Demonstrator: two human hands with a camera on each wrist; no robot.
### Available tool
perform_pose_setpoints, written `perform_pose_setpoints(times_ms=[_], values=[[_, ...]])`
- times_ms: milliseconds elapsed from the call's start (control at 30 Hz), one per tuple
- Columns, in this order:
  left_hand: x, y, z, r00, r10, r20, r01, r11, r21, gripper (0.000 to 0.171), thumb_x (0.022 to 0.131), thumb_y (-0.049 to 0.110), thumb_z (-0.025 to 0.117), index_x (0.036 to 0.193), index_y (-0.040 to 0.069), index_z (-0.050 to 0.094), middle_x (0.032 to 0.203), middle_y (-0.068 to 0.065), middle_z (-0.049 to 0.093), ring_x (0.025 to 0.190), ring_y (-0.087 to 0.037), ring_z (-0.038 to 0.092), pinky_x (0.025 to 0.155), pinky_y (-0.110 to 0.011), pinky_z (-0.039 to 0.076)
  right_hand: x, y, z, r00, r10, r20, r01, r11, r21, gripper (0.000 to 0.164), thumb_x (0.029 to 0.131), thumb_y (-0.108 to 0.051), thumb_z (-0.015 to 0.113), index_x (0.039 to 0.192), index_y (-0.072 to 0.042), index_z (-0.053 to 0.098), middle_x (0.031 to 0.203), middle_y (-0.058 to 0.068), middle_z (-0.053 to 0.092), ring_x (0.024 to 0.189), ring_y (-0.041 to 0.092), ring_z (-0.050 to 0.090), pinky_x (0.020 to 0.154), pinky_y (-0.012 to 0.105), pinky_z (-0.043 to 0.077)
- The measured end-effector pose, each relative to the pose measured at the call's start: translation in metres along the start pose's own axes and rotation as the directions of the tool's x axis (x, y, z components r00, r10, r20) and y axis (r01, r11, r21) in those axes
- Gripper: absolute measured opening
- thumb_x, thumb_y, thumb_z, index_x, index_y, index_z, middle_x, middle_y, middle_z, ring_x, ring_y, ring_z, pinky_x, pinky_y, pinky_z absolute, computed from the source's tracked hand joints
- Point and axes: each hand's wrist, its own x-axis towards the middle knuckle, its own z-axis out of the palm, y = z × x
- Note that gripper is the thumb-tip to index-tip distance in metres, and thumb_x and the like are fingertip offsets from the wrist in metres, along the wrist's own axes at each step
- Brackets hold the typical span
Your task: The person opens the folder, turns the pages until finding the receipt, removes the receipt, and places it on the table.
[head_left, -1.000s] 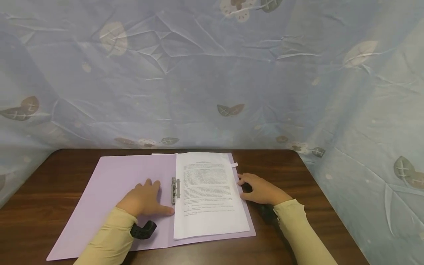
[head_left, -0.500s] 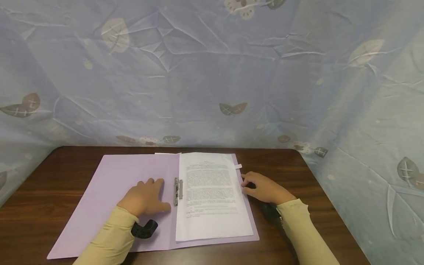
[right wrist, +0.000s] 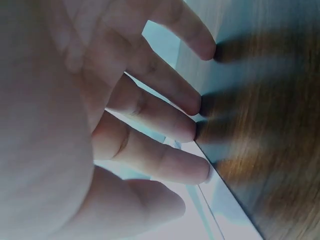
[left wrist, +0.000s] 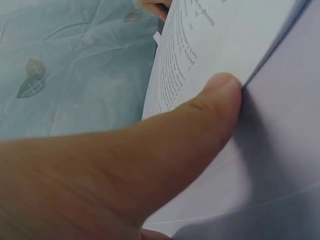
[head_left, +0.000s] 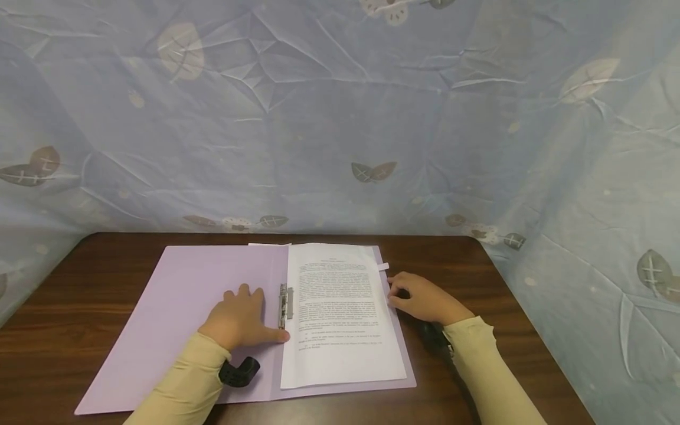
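Observation:
A lilac folder [head_left: 196,277] lies spread flat, and a stack of printed sheets [head_left: 340,313] covers its right half. At the fold sits a metal clip [head_left: 283,306]. My left hand [head_left: 244,321] is spread over the left cover, its thumb stretched out to the lower left edge of the sheets. In the left wrist view the thumb [left wrist: 200,112] touches the paper's edge, which stands slightly lifted from the folder. My right hand [head_left: 425,298] is beside the folder's right edge, fingers relaxed. The right wrist view has its fingertips [right wrist: 195,172] at that edge and on the table.
A white tab [head_left: 383,267] sticks out at the folder's right side, and a white strip [head_left: 268,244] shows behind its top edge. The dark wooden table [head_left: 451,257] is backed by a patterned cloth [head_left: 319,118]. Each wrist wears a black device [head_left: 239,373].
From half a second ago, my left hand has shifted right, bringing the thumb from beside the sheets onto their edge. The right hand has stayed nearly in place, its thumb and index fingertips closer together.

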Motion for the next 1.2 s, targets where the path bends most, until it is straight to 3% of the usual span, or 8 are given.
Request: perform_pose_setpoints(times_ms=[167,267,433,667,867,1200], values=[[-0.001,0.0,0.002,1.0,-0.003,-0.007,0.003,1.0,-0.002,0.101,0.065,0.07,0.086,0.121,-0.01,0.057,0.108,-0.027,0.054,0.094,-0.045,0.053,0.076,-0.059,0.054,0.004,-0.005,-0.001,0.997,0.039,-0.066,-0.044,0.997,-0.069,0.003,0.097,-0.018,0.07,0.096,-0.016,0.07,0.122,0.008,0.07,0.112,0.028,0.066,0.096,0.049,0.052],[-0.001,0.0,0.002,1.0,-0.003,-0.015,0.003,1.0,-0.009,0.099,0.065,0.069,0.087,0.119,-0.009,0.058,0.107,-0.027,0.054,0.093,-0.044,0.054,0.076,-0.058,0.054,0.011,-0.008,-0.003,0.987,0.076,-0.14,-0.091,0.991,-0.099,0.011,0.097,-0.021,0.07,0.105,-0.013,0.071,0.118,0.007,0.07,0.108,0.027,0.065,0.097,0.051,0.052],[-0.001,0.0,0.002,1.0,-0.006,-0.027,0.006,1.0,-0.013,0.1,0.064,0.068,0.088,0.12,-0.009,0.059,0.108,-0.027,0.055,0.093,-0.044,0.054,0.076,-0.058,0.054,0.03,-0.017,-0.012,0.973,0.094,-0.213,-0.113,0.99,-0.081,0.027,0.097,-0.02,0.068,0.12,-0.005,0.07,0.126,0.011,0.068,0.118,0.032,0.064,0.102,0.054,0.05],[-0.001,0.001,0.003,1.0,-0.004,-0.028,0.004,1.0,-0.01,0.102,0.064,0.068,0.088,0.121,-0.01,0.058,0.11,-0.028,0.055,0.095,-0.045,0.054,0.078,-0.059,0.054,0.061,-0.024,-0.02,0.982,0.12,-0.149,-0.133,0.987,-0.085,0.041,0.099,-0.02,0.065,0.136,-0.001,0.064,0.135,0.017,0.063,0.124,0.034,0.06,0.107,0.052,0.047],[-0.001,0.0,0.004,0.999,-0.004,-0.042,0.004,1.0,-0.003,0.099,0.063,0.069,0.089,0.117,-0.009,0.059,0.106,-0.027,0.055,0.093,-0.044,0.054,0.076,-0.058,0.054,0.084,-0.02,-0.007,0.987,0.137,-0.079,-0.148,0.978,-0.148,0.051,0.1,-0.025,0.063,0.144,0.0,0.056,0.14,0.023,0.055,0.13,0.037,0.053,0.11,0.054,0.043],[-0.002,0.001,0.004,0.999,-0.022,-0.038,0.022,1.0,-0.007,0.101,0.062,0.069,0.088,0.118,-0.009,0.059,0.108,-0.027,0.055,0.095,-0.044,0.054,0.077,-0.058,0.055,0.098,-0.016,0.01,0.976,0.212,-0.05,-0.218,0.948,-0.233,0.059,0.1,-0.033,0.063,0.147,0.002,0.053,0.147,0.027,0.045,0.132,0.042,0.047,0.107,0.056,0.045]])
